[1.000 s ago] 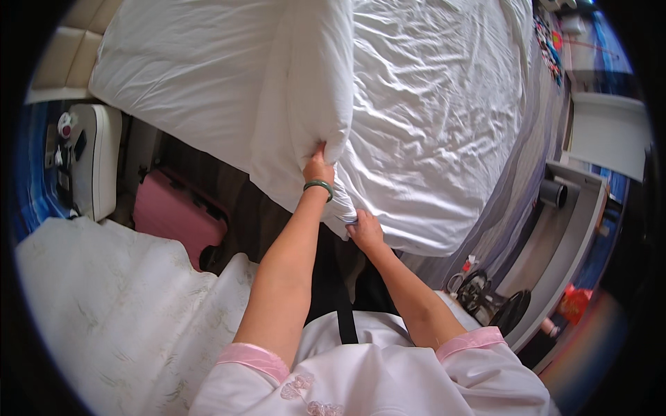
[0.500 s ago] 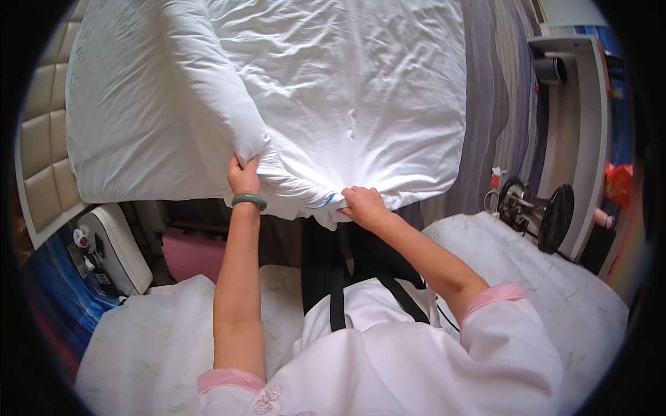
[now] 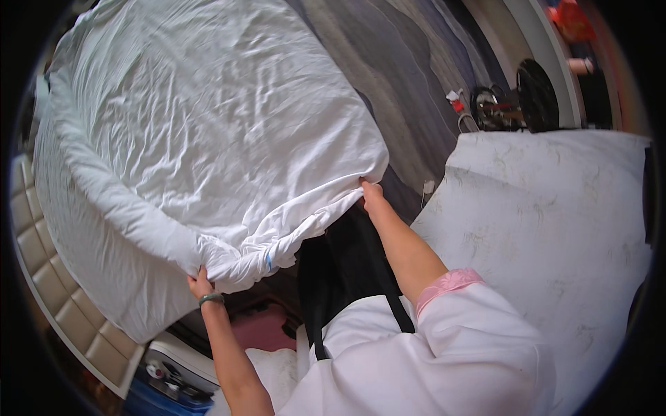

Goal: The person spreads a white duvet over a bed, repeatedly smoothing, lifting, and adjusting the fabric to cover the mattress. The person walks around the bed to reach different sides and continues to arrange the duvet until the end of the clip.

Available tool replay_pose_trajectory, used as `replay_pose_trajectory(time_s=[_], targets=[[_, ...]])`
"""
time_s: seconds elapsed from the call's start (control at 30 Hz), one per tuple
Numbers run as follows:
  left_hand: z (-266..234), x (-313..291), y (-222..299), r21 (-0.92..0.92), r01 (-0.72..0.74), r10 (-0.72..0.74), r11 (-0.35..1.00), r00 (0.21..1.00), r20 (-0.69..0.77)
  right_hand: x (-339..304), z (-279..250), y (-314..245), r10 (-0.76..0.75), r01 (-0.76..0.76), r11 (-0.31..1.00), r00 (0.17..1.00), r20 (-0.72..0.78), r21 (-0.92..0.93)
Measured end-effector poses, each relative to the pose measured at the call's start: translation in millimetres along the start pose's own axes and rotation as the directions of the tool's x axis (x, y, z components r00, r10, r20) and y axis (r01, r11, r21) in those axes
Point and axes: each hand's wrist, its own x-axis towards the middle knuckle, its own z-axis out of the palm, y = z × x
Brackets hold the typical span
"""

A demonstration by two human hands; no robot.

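Where bunched, wrinkled cloth in 2 hands.

White, rectangular fabric bed cover | surface: wrinkled | left side: thick lengthwise fold | near edge: bunched | position: spread across bed

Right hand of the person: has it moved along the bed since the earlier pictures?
Yes. The right hand has moved away from the headboard, along the near edge of the bed, to its corner.
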Motion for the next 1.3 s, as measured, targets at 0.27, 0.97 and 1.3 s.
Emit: replay_pose_trajectory(time_s=[0.27, 0.97, 1.3], targets=[[11.7, 2.6, 10.1, 0.165, 0.049, -0.04, 0.985, 0.997, -0.06, -44.5, -45.6, -5.7, -0.503, 0.387, 0.74, 0.861, -0.071, -0.55], [-84.9, -8.5, 54.6, 0.117, 0.074, -0.079, 0.99, 0.996, 0.038, -141.0, -59.3, -1.3, -0.356, 0.563, -0.042, 0.764, 0.539, -0.825], [-88.3, -20.2, 45.5, -0.083, 0.07, -0.065, 0.994, 0.996, 0.06, -338.8, 142.0, 74.1, -0.178, 0.855, -0.294, -0.489, 0.854, 0.428]])
